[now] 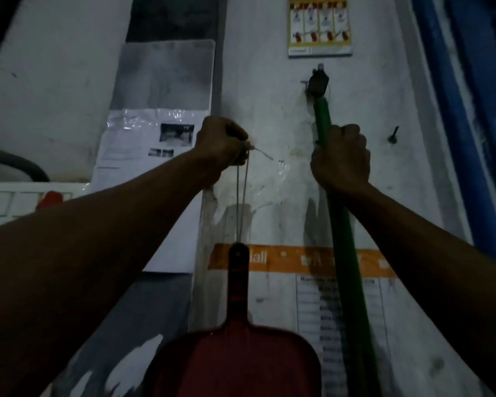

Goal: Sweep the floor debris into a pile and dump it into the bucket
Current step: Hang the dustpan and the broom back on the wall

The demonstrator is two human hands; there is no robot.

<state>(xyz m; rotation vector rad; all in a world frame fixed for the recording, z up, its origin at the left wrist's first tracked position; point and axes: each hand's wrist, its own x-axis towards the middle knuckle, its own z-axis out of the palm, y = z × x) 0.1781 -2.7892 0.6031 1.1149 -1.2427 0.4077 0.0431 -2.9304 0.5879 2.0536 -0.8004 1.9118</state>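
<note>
The left hand (222, 144) pinches the string loop (242, 202) from which the red dustpan (235, 359) hangs against the wall (269, 110). To the right, the right hand (340, 157) is wrapped around the green broom handle (345, 267), whose top sits at a wall hook (317, 83). No floor, debris or bucket is in view, so sweeping appears not yet begun.

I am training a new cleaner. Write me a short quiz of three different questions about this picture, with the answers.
1. True or false: the right hand grips the green broom handle.
2. What does the left hand pinch? A) the poster B) the string loop C) the nail
3. Fill in: the red dustpan hangs from the ____.

Key: 1 true; 2 B; 3 string loop.
</note>
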